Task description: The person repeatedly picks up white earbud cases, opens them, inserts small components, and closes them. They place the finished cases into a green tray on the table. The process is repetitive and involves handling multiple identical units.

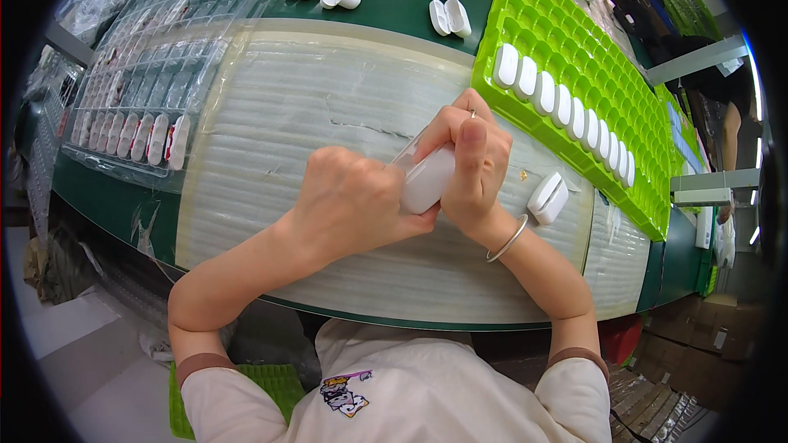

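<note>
Between both hands, over the middle of the padded work mat [271, 98], is a white earbud charging case [428, 180]. My left hand [349, 197] grips it from the left, its fingers curled and the thumb along the lower edge. From the right, my right hand [469, 164] wraps round the same case, thumb raised against it. The fingers cover much of the case, so I cannot tell how far its lid is lifted. A second white case [548, 198] lies on the mat just right of my right wrist, a dark slot along its top.
A bright green cell tray [591, 53] at the right holds a row of white cases [543, 93]. Clear plastic trays [156, 86] with white parts stand at the left. Several white cases with raised lids [449, 18] lie on the green tabletop [394, 10] at the back.
</note>
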